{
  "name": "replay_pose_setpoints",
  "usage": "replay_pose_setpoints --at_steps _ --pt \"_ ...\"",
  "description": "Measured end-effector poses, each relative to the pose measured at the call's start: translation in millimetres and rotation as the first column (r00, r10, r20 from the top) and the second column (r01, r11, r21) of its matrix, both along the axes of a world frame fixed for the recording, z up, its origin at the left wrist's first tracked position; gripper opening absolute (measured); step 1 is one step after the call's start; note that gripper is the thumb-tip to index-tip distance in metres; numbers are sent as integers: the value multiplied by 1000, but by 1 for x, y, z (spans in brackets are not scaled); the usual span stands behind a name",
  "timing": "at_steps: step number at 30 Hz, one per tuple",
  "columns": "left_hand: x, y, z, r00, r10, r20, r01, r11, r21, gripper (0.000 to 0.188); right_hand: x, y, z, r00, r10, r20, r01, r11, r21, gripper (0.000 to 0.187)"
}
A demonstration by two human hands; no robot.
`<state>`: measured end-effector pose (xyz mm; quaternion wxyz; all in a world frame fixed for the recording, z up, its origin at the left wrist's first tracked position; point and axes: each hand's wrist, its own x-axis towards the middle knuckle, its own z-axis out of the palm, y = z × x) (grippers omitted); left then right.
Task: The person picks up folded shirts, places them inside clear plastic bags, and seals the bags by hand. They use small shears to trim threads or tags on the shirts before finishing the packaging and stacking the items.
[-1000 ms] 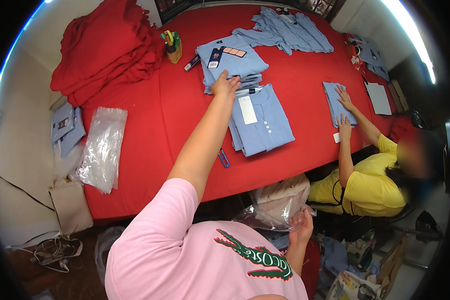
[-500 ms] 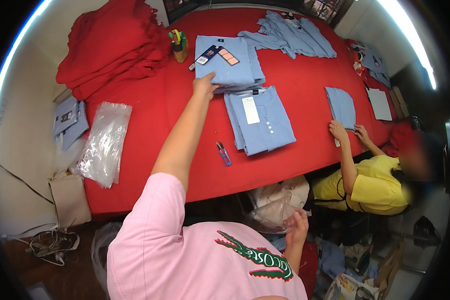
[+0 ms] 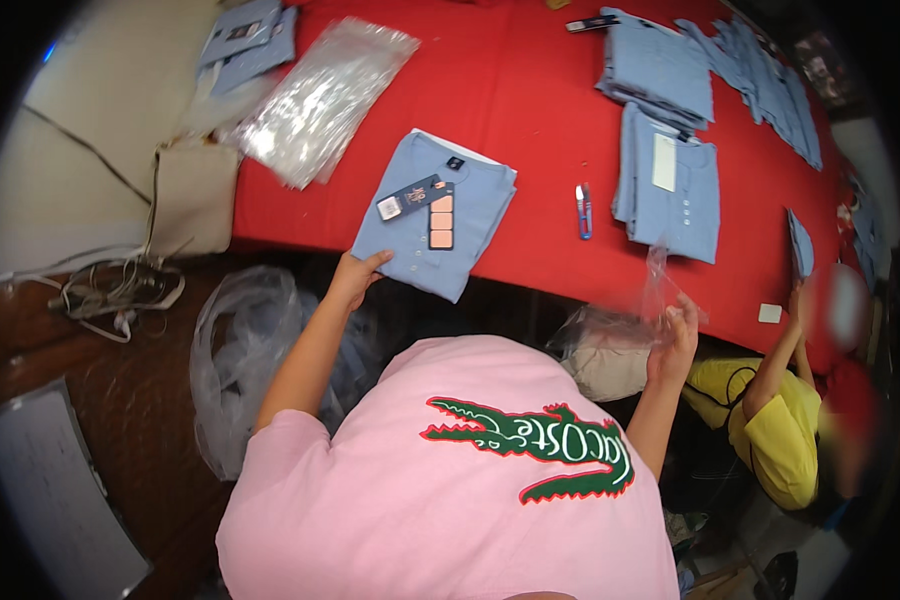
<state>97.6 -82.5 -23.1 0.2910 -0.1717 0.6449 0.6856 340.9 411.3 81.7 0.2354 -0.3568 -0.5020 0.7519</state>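
Note:
My left hand (image 3: 354, 281) grips the lower left corner of a folded light-blue shirt (image 3: 475, 205) at the table's front edge. A dark hang tag (image 3: 410, 198) and a card with peach panels (image 3: 441, 222) lie on its front. Raised beside the same edge, my right hand (image 3: 676, 342) has its fingers closed on a clear plastic bag (image 3: 656, 285), blurred by motion. Beyond that bag lies a folded blue shirt with a white tag (image 3: 664, 163). Blue thread snips (image 3: 584, 212) rest on the cloth between the two shirts.
A red cloth covers the table (image 3: 490, 60). Clear plastic sleeves (image 3: 330, 100) are piled at left, near packed blue shirts (image 3: 245, 45). More folded shirts (image 3: 660, 70) stand at the far right. A co-worker in yellow (image 3: 775, 430) is at right. Cables (image 3: 120, 290) lie at lower left.
My left hand has brought one tagged shirt from the far stack to the near left edge. My right hand has risen with the plastic bag. The view has swung left and down.

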Motion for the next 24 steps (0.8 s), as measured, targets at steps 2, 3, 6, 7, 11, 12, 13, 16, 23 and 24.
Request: replay_pose_setpoints --at_steps 2,3,6,7,11,12,13,16,23,24 --pt "10 -15 -3 974 15 -224 -67 972 -227 60 -27 -5 -7 990 133 -38 -131 990 44 31" --pt "14 -20 -6 944 -7 -331 -110 937 -332 62 -38 -10 -11 980 192 -58 -188 980 68 30" --pt "5 4 39 768 -241 -593 -200 789 -581 67 -56 -31 -14 934 351 67 -354 888 294 21" --pt "0 6 44 658 -402 -637 -254 678 -690 67 -61 -42 -14 909 401 114 -414 840 351 19" --pt "-32 38 27 496 -550 -672 -134 716 -685 62 -72 -88 3 736 361 573 -669 252 700 13" --pt "-35 42 25 522 -594 -611 -91 674 -733 61 -74 -101 13 682 399 613 -717 196 669 11" --pt "-38 45 29 544 -632 -552 -54 630 -774 60 -70 -110 11 670 398 627 -723 159 672 11" --pt "-59 48 35 680 -584 -444 124 688 -715 56 -48 -135 0 635 362 683 -763 154 628 11" --pt "-66 45 32 821 -548 -164 488 820 -297 62 -13 -177 -8 598 318 735 -795 348 497 15" --pt "-63 45 41 715 -622 -318 455 760 -464 65 -14 -185 -9 628 334 703 -776 345 529 14"
